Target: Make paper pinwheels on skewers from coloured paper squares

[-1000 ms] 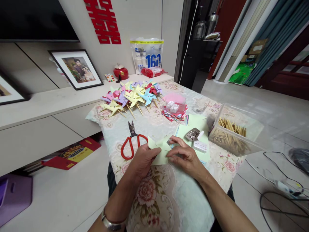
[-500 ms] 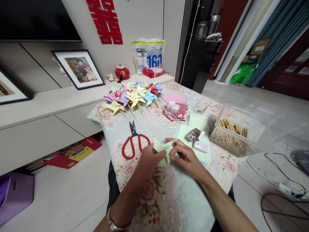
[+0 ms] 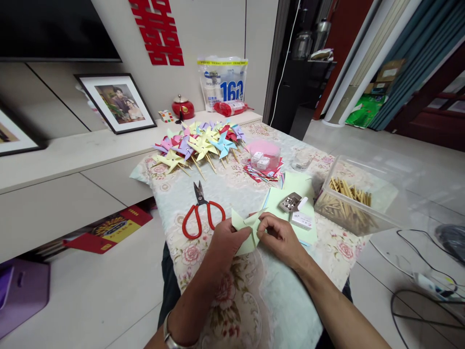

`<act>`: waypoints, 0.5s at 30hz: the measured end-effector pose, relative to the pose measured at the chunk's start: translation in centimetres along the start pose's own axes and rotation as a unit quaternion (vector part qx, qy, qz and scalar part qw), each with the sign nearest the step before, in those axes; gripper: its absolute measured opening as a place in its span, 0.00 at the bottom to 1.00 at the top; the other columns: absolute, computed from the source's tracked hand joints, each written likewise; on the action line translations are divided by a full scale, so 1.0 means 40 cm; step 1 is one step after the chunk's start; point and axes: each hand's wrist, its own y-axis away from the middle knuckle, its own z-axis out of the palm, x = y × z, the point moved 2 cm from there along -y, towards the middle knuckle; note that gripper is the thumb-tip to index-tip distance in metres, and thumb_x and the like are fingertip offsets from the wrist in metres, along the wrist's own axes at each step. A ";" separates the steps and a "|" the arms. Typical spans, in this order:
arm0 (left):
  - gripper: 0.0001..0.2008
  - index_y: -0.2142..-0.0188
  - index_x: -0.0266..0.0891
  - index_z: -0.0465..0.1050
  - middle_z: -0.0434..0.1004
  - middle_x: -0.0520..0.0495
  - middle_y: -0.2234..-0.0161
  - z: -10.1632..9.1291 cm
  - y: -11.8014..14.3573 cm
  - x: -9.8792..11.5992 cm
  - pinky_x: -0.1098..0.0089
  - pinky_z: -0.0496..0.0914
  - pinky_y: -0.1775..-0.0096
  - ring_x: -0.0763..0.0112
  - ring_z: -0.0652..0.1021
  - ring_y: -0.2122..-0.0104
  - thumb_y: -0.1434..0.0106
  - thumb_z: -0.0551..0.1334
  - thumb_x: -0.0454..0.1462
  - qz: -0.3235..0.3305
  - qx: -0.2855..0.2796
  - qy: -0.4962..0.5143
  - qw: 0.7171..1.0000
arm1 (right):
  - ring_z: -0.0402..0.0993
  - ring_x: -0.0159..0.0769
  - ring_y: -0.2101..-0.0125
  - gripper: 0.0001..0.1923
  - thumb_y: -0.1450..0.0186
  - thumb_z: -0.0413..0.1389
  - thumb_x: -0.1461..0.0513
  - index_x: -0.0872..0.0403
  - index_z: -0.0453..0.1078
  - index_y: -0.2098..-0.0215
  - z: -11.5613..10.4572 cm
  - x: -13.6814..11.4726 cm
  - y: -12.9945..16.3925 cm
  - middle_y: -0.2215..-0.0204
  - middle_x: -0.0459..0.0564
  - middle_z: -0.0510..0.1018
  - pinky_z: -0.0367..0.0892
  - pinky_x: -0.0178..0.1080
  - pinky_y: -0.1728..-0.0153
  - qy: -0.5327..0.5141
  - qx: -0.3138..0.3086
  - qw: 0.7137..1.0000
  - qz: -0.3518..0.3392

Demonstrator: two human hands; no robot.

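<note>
A pale green paper pinwheel point(image 3: 248, 245), its corners partly folded inward, is held between my two hands above the floral tablecloth. My left hand point(image 3: 225, 242) pinches it from the left, thumb pressed on its middle. At the right edge, the fingers of my right hand point(image 3: 278, 237) close on one of its paper flaps. Left of my hands lie scissors point(image 3: 199, 208) with red handles, blades slightly apart. Just right of them, a stack of green paper sheets point(image 3: 298, 183) carries an open box of metal pins point(image 3: 290, 202) and a small white box point(image 3: 301, 220).
Finished pinwheels point(image 3: 203, 143) on sticks lie piled at the table's far left. A round clear container with a pink lid point(image 3: 264, 149) stands on coloured paper. At right, a clear plastic bin point(image 3: 341, 213) holds wooden sticks. A white cabinet point(image 3: 109, 150) borders the table.
The fingers of my right hand have curled in more tightly at the paper's right edge. My left hand keeps its grip, and the things on the table stay where they were.
</note>
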 end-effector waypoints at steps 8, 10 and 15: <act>0.10 0.72 0.34 0.76 0.76 0.51 0.78 0.001 -0.006 -0.017 0.72 0.64 0.76 0.71 0.72 0.79 0.53 0.68 0.39 0.011 0.018 0.003 1.000 | 0.63 0.29 0.75 0.04 0.41 0.56 0.65 0.54 0.69 0.74 0.000 0.007 0.002 0.59 0.51 0.75 0.55 0.34 0.73 0.036 0.010 0.999 0.035; 0.11 0.71 0.34 0.76 0.77 0.51 0.78 0.000 -0.007 -0.020 0.72 0.64 0.75 0.71 0.72 0.79 0.53 0.69 0.39 0.010 0.022 0.005 1.000 | 0.66 0.31 0.72 0.05 0.41 0.55 0.65 0.54 0.69 0.74 0.002 0.007 0.002 0.59 0.51 0.75 0.57 0.34 0.72 0.037 0.011 0.999 0.035; 0.12 0.69 0.34 0.77 0.78 0.50 0.76 0.000 -0.012 -0.027 0.71 0.66 0.74 0.69 0.74 0.77 0.52 0.68 0.40 0.017 0.018 -0.009 1.000 | 0.67 0.31 0.73 0.05 0.41 0.55 0.65 0.54 0.69 0.75 0.003 0.009 0.001 0.60 0.51 0.76 0.56 0.34 0.72 0.046 0.013 0.998 0.040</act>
